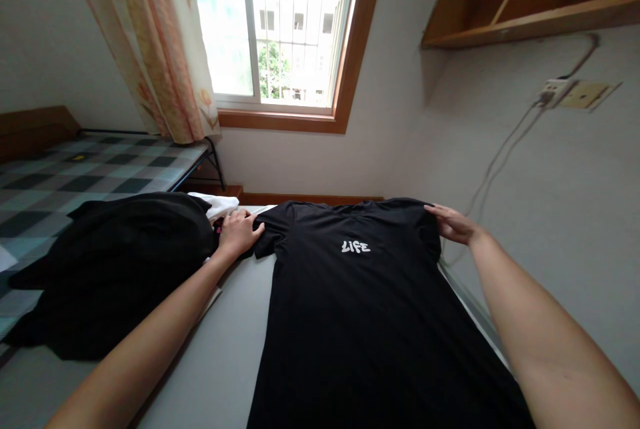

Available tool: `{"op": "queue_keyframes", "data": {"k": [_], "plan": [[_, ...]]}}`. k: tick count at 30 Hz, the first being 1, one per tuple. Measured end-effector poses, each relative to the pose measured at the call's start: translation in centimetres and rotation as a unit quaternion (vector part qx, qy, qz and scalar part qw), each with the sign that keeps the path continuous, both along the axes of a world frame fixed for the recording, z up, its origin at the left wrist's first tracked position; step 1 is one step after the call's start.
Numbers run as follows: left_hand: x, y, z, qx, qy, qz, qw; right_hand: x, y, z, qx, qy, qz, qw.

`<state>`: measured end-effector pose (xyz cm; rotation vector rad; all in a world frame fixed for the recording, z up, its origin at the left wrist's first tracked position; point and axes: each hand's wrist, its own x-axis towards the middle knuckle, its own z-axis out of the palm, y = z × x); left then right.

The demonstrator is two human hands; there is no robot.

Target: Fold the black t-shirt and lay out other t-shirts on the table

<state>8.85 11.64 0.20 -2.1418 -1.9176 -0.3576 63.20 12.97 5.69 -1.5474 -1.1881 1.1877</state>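
A black T-shirt (350, 302) with small white lettering on its chest lies spread on a white surface (225, 335), its collar end toward the window. My left hand (237, 232) is at the tip of the left-side sleeve, its thumb reaching toward the cloth and its fingers apart over dark items; whether it grips anything is unclear. At the other shoulder, my right hand (453, 223) has the edge of the sleeve pinched between thumb and fingers.
Dark clothing (130, 262) is heaped at the left, by a white cloth (220, 203). Beyond stands a bed with a checkered cover (135, 161). A wall (565, 202) with a hanging cable (500, 155) borders the right side.
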Motion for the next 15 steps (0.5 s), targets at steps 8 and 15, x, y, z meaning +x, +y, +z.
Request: {"op": "queue_keyframes", "data": {"k": [8,15], "plan": [[0.1,-0.1,0.1,-0.005,0.007,0.007,1.0,-1.9,3.8,2.2,0.047,-0.474,-0.031,0.879],[0.0,0.0,0.0,-0.003,-0.016,0.001,1.0,-2.0,3.2,1.1,0.064,-0.683,-0.071,0.724]]}}
